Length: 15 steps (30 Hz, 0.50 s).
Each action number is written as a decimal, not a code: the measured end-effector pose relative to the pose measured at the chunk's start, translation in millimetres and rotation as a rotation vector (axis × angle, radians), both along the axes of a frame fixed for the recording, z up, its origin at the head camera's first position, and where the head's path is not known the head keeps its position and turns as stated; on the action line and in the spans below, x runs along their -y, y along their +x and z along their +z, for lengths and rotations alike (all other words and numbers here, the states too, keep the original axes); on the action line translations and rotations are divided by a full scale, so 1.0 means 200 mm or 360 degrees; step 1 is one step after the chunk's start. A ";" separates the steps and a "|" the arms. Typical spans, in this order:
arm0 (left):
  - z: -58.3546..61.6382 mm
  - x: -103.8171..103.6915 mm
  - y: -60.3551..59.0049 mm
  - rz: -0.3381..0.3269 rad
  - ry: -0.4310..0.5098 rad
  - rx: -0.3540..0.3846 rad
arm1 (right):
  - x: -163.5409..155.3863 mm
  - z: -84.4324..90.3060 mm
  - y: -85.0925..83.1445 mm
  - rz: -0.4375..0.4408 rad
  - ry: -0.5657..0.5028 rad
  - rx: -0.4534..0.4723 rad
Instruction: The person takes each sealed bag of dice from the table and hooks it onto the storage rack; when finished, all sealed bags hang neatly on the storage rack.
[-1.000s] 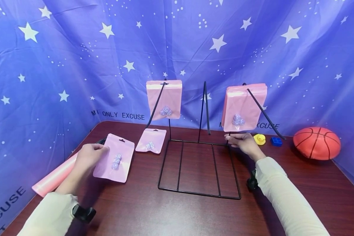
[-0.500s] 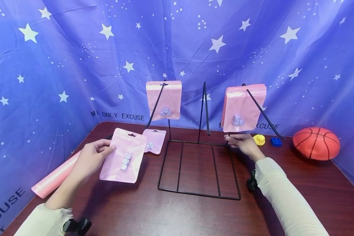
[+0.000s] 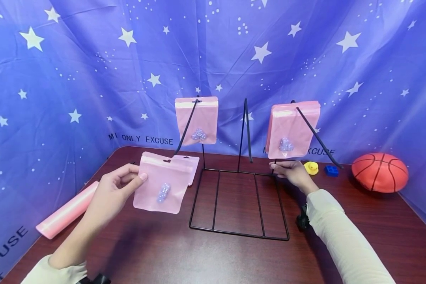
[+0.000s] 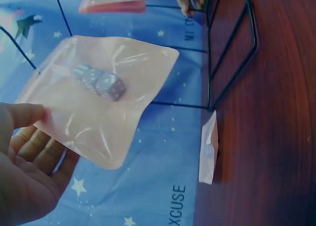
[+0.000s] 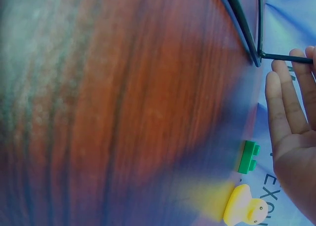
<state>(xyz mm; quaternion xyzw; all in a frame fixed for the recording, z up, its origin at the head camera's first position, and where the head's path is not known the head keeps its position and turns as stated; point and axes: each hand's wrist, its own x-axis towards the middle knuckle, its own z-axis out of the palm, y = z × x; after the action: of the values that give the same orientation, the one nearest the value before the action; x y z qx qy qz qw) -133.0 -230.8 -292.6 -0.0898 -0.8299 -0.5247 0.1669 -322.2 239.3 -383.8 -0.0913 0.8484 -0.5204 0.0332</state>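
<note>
My left hand pinches the left edge of a pink zip bag between thumb and fingers, raised over the table. Through its front show several pale purple dice. Behind it, partly hidden, another pink bag lies on the table. A black wire rack stands in the middle. From its left hook hangs a pink bag with dice; a thicker stack of pink bags hangs on the right hook. My right hand grips the rack's right rear upright, low down, below that stack.
The middle hook carries no bag and juts forward. A pink roll lies at left. At right are a yellow rubber duck, a blue toy block, a green toy block and a basketball. A starry blue cloth hangs behind.
My left hand has carried the pinched bag rightward toward the rack, its top edge turning and now overlapping the bag on the table. My right hand stays on the rack.
</note>
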 end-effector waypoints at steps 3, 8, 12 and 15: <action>0.01 -0.03 0.03 -0.0044 0.0043 -0.0058 | 0.00 0.00 0.00 -0.0004 -0.0007 0.0000; 0.03 -0.07 0.06 -0.0115 0.0153 -0.0162 | 0.00 0.00 0.00 -0.0007 -0.0014 0.0010; 0.03 -0.09 0.07 -0.0177 0.0272 -0.0244 | 0.00 0.01 0.00 -0.0013 -0.0024 0.0036; 0.04 -0.12 0.08 -0.0234 0.0390 -0.0302 | 0.00 0.01 0.00 -0.0018 -0.0031 0.0052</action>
<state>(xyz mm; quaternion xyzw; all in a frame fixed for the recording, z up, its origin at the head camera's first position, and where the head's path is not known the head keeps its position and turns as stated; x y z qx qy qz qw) -117.9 -207.7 -284.6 -0.1784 -0.7314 -0.6219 0.2153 -321.4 239.6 -382.4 -0.0784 0.8431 -0.5302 0.0432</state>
